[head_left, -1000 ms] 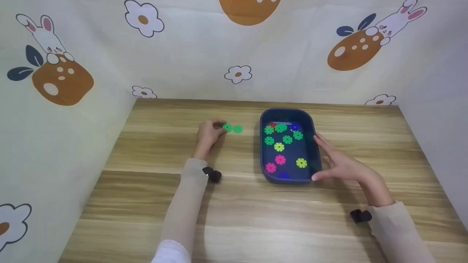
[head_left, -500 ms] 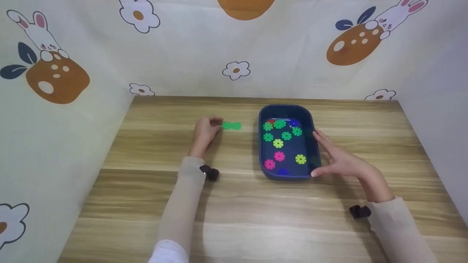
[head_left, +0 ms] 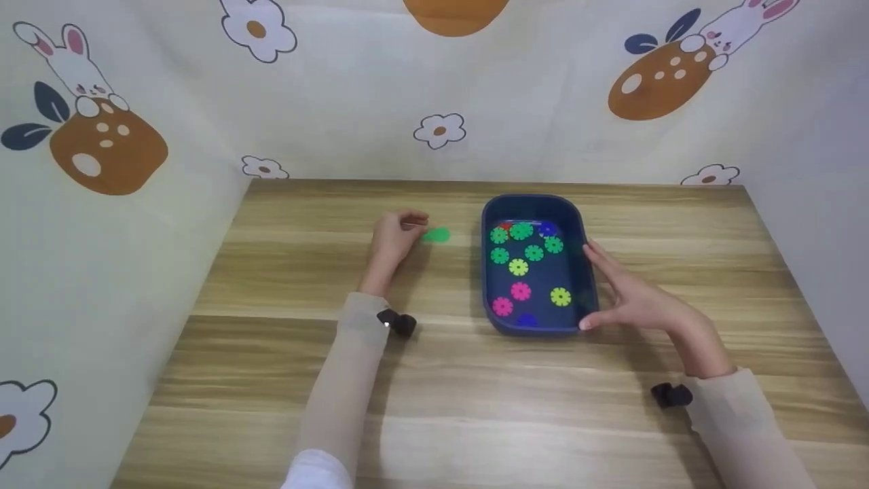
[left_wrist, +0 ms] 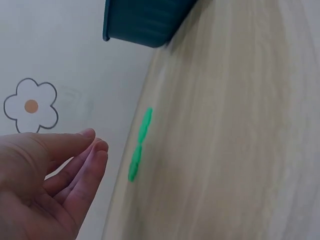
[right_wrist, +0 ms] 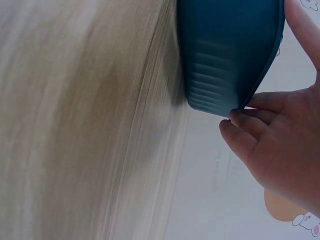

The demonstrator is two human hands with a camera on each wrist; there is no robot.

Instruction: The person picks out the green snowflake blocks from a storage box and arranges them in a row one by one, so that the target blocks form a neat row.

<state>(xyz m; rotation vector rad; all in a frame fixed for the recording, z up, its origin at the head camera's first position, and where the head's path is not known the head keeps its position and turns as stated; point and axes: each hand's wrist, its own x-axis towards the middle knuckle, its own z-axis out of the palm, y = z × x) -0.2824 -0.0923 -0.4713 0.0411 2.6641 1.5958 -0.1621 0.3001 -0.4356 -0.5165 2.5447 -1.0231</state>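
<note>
Two green notched plastic discs (left_wrist: 140,142) lie end to end on the table, seen almost edge-on in the left wrist view. In the head view my left hand (head_left: 397,236) partly hides these green discs (head_left: 440,235). The left wrist view has a gap between the discs and my left hand (left_wrist: 65,175), whose thumb and loosely curved fingers hold nothing. My right hand (head_left: 635,299) rests along the right side of a dark blue tray (head_left: 487,285), thumb by its near corner. Fingertips of that hand (right_wrist: 280,127) touch the tray's rim (right_wrist: 230,55) from outside.
Inside the tray lie several notched discs: green ones (head_left: 534,252), yellow ones (head_left: 560,297), pink ones (head_left: 521,291), and blue and red ones. Fabric walls (head_left: 339,102) printed with rabbits and flowers enclose the wooden table (head_left: 461,407) at the back and sides.
My left fingers have let go of the left green disc and shifted slightly right and away from the body, above the discs. My right hand stays against the tray.
</note>
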